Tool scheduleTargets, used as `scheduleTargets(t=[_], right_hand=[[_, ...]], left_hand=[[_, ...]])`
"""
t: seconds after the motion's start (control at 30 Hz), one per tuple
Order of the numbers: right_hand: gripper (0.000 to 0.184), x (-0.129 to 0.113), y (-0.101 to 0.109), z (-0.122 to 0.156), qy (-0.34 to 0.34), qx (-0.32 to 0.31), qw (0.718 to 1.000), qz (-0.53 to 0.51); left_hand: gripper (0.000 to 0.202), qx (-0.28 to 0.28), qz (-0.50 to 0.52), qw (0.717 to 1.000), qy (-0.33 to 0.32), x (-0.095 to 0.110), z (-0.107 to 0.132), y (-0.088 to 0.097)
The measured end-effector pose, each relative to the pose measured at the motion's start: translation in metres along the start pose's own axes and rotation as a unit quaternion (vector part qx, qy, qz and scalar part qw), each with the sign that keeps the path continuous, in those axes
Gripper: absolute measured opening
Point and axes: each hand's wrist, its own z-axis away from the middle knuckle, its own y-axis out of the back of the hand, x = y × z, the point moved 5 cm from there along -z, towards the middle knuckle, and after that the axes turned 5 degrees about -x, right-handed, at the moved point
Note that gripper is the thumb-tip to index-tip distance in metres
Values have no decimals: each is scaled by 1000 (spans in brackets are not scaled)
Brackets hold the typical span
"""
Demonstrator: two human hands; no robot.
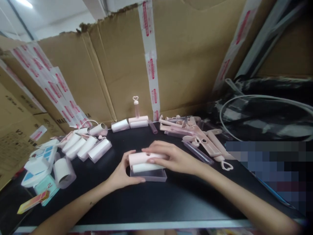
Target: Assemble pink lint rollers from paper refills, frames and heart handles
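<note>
Both my hands hold a pink lint roller head (140,159) with a white paper roll in it, set in a clear plastic cover (149,176) on the black table (156,202). My left hand (122,174) grips the left end, thumb under and fingers curled. My right hand (171,156) lies over the top and right end, fingers pressed on the pink shell.
Several white refill rolls (91,148) lie at the left beside blue and white packets (39,166). An assembled roller with a heart handle (136,116) stands at the back. Pink handles and clear tubes (198,138) are piled at the right. Cardboard boxes (122,71) wall the back.
</note>
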Motion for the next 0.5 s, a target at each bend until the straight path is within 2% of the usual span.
scheduleTargets(t=[0.1,0.23,0.37,0.5], right_hand=[[33,-4,-14,0,14,3,1000,17],[33,-4,-21,0,6,29,1000,5],[33,0,-23,-1,-9,6,1000,8],[33,-1,-22,0,-2,10,1000,19]], left_hand=[[78,17,-22,999,19,-4,1,0],[61,2,-3,1000,31,-5,2,1],[58,11,-22,998,53,-7,3,3],[55,6,-25,999,34,-4,3,4]])
